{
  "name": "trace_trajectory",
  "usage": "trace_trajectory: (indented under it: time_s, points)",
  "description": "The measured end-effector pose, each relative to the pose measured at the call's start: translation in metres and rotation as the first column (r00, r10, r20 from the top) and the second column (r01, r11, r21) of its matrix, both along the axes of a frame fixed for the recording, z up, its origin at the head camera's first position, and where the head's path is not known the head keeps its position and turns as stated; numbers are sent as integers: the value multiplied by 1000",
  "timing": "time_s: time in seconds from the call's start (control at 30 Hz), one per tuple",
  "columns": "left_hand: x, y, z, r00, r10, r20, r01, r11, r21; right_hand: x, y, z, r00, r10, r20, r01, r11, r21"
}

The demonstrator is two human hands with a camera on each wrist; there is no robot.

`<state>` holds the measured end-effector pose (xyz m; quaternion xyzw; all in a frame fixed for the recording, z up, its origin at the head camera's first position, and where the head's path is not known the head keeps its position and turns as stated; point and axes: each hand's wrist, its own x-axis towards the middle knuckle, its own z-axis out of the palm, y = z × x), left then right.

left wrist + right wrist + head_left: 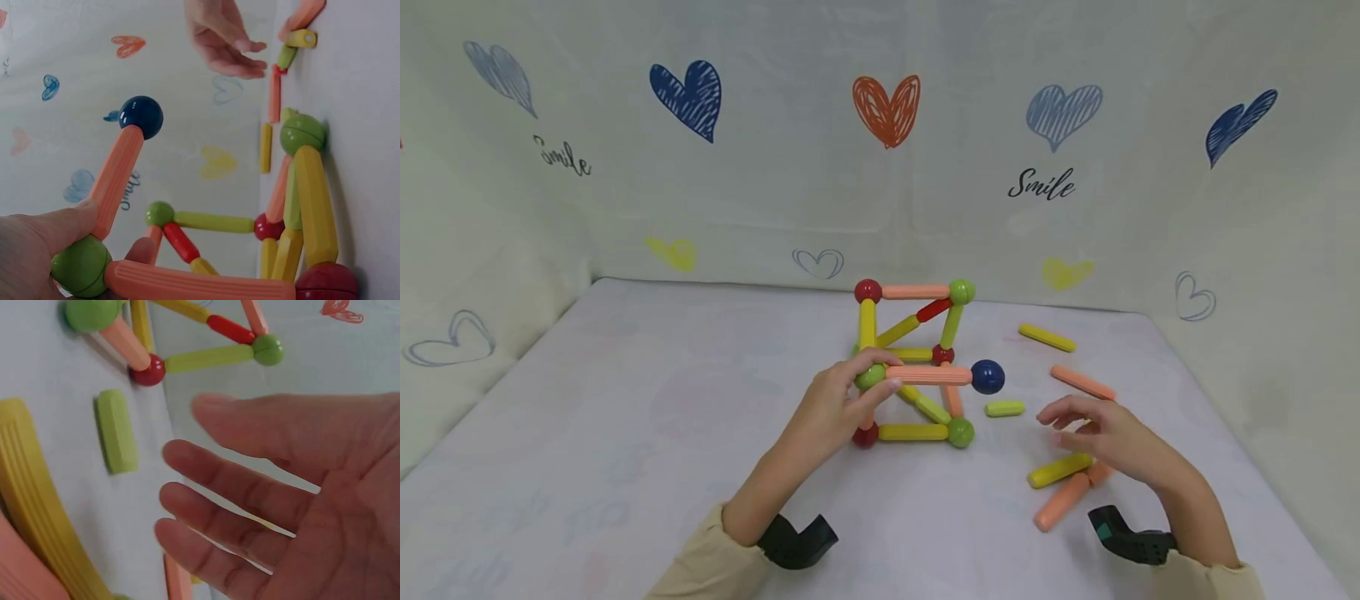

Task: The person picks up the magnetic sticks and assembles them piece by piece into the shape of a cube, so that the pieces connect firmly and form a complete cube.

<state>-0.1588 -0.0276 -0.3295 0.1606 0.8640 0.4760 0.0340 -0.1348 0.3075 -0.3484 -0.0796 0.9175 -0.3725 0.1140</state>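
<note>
A frame of rods and balls stands mid-table. My left hand pinches a green ball and the end of a pink rod at its near corner. That rod sticks out to the right and carries a dark blue ball on its free end. In the left wrist view, another pink rod runs from the green ball to a red ball. My right hand hovers above loose rods with its fingers apart and relaxed; the right wrist view shows nothing in it.
Right of the frame lie a short green rod, a yellow rod and a pink rod. Nearer me are another yellow rod and a pink rod. A cloth wall with printed hearts rises behind the table.
</note>
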Motion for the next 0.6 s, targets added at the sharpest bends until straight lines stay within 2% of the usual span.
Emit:
trace_trajectory:
  time_s: [0.13,0.23,0.4,0.5,0.6]
  points:
    - [0,0,0,1000,5,4,-5,1000,-1,-1,5,-9,978,38,203,-38,999,-4]
    - [-1,0,-1,1000,4,8,-4,1000,4,-1,8,-15,961,69,269,-66,998,-18]
    - [0,0,-1,1000,3,15,-3,1000,8,0,9,-21,946,129,298,-121,992,-46]
    - [0,0,-1,1000,2,18,-2,1000,14,-1,6,-23,946,115,304,-118,993,-9]
    - [0,0,-1,1000,5,20,-5,1000,16,-2,4,-25,955,106,275,-124,991,47]
